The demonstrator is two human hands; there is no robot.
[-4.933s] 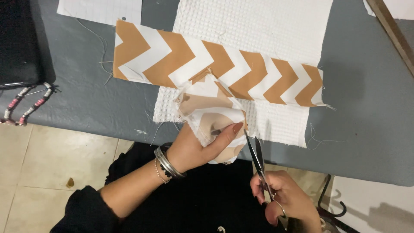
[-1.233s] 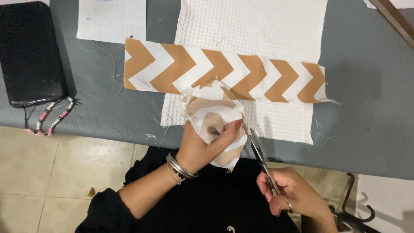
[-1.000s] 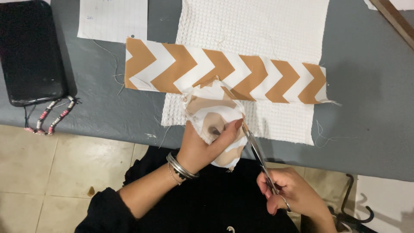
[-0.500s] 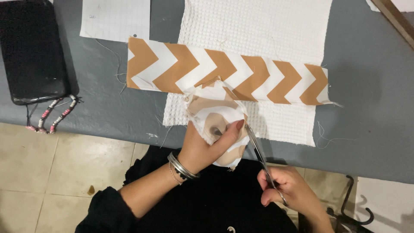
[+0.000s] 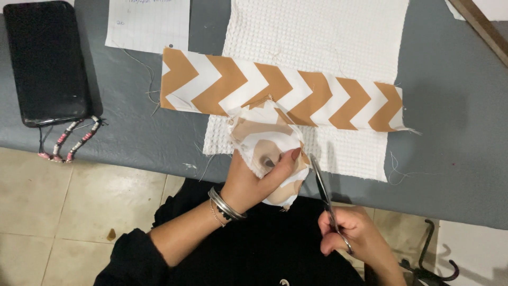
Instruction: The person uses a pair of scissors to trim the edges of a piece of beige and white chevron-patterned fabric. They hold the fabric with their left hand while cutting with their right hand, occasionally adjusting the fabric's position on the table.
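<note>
Fabric scrap (image 5: 267,145) is pinched in my left hand (image 5: 254,182), just left of the scissors (image 5: 324,193) my right hand (image 5: 352,235) grips, blades pointing up beside its right edge.

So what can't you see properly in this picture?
- Scissors: head view; the handles sit inside the right hand, and the blades look closed, so the cut edge does not show.
- Fabric piece: its lower part is covered by the left hand.
- Squared paper: cut off by the top edge; its marks are too small to read.
- Waffle cloth: a band of it lies under the chevron strip.
</note>
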